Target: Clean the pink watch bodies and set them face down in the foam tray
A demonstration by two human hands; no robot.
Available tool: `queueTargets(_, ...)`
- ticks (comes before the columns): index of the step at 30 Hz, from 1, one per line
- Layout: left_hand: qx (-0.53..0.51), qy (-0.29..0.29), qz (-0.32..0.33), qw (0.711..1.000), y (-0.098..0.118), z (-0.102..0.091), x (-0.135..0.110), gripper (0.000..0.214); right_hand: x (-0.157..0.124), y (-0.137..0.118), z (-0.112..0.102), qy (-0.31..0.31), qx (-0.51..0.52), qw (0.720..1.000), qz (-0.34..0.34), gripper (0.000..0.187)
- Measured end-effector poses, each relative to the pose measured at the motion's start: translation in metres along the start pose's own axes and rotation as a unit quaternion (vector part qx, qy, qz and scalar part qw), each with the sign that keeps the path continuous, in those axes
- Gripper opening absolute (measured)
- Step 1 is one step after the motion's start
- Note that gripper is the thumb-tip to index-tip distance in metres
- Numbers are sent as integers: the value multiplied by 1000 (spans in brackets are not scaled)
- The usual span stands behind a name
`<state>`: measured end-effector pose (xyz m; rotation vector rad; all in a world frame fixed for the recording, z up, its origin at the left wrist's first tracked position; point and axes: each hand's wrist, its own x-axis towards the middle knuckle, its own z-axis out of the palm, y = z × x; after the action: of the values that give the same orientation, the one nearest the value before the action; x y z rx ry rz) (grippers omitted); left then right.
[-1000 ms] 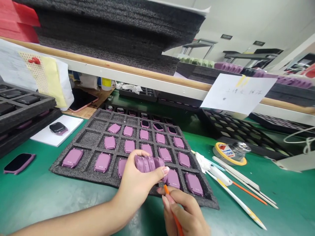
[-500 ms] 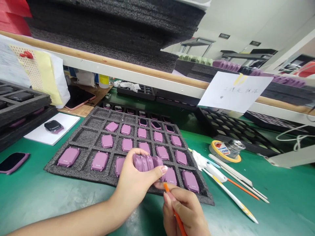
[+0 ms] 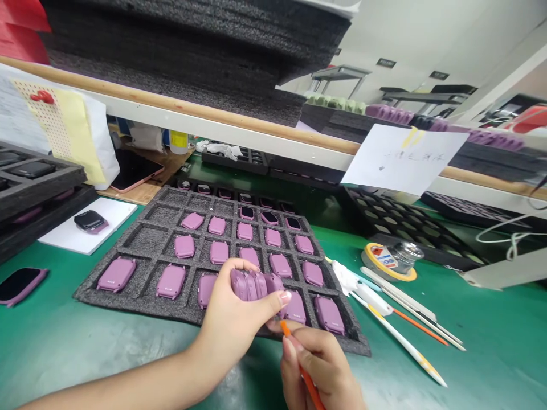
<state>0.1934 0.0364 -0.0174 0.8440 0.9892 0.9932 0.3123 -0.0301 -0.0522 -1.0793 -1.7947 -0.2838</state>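
My left hand (image 3: 233, 319) is closed round a stack of several purple watch cases (image 3: 255, 283), held just above the near edge of a dark foam tray (image 3: 141, 239). The tray's pockets hold several more purple cases (image 3: 171, 281), most face down. My right hand (image 3: 322, 370) is below and to the right, pinching a thin orange stick (image 3: 299, 364). The stick's tip points up at the underside of the stack, beside my left thumb.
The bench top is a green mat (image 3: 64, 341). To the right lie white and orange sticks (image 3: 401, 336), a white wipe and a tape roll (image 3: 387, 259) with a small jar. Stacked foam trays (image 3: 34, 188), a loose dark watch (image 3: 89, 221) and a shelf (image 3: 222, 119) surround the tray.
The view has drifted slightly, so the tray sits a little lower left in the picture. Both hands keep their hold, with the stick's tip still by the stack.
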Motion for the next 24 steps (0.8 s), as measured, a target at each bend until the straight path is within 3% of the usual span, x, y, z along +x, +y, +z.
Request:
queueTargets(15,2,-8,-9,1000,2,1,-1,50,4,0,0,2,-11,1000,-20,15)
queueTargets(24,11,-11,-8,1000,1,0,0,49,0,-2,-2,7,-13,1000,9,17)
